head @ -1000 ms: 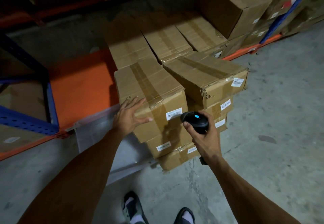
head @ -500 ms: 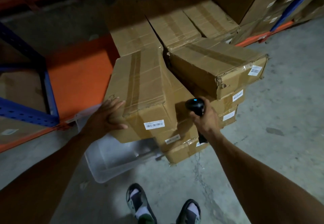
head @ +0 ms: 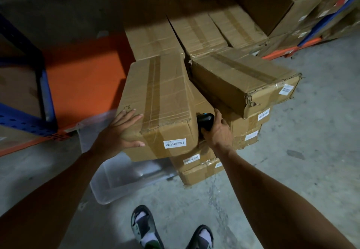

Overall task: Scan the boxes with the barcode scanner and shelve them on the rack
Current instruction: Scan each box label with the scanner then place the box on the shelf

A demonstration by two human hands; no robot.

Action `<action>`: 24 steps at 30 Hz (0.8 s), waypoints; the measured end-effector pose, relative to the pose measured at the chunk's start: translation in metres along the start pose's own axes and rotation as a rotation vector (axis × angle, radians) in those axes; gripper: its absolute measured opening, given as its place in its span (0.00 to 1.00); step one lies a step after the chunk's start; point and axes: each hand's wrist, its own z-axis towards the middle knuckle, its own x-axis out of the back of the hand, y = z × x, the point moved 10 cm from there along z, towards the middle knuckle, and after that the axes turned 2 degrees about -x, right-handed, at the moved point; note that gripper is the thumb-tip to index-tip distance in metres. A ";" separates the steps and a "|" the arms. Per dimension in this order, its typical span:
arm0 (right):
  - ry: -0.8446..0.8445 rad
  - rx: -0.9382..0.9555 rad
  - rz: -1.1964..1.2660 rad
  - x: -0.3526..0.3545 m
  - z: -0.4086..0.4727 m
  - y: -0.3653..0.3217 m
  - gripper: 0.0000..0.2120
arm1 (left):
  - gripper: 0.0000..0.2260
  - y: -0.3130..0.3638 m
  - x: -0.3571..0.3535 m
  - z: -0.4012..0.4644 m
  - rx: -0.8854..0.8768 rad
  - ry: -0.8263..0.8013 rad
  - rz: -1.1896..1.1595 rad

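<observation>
A long taped cardboard box (head: pixel 165 97) with a white barcode label on its near end sits skewed on top of a stack of similar boxes (head: pixel 196 163). My left hand (head: pixel 120 134) presses flat against its left near corner, fingers spread over the top edge and thumb on the end face. My right hand (head: pixel 216 130) grips a black barcode scanner (head: pixel 205 119) and is pushed against the box's right side. A second top box (head: pixel 245 79) lies to the right, angled away.
An orange rack shelf (head: pixel 81 77) with blue uprights (head: pixel 44 97) lies to the left. A clear plastic bin (head: pixel 124 178) lies on the concrete floor beside the stack. More boxes fill the rack at the back right (head: pixel 303 9). My sandalled feet (head: pixel 148 231) stand below.
The top left box has swung round and slid towards me and to the left between my hands. My right hand with the scanner moved up against the box's right side.
</observation>
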 end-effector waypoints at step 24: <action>-0.014 0.185 0.801 0.007 -0.054 -0.114 0.26 | 0.28 -0.015 0.007 -0.029 0.619 0.587 -1.100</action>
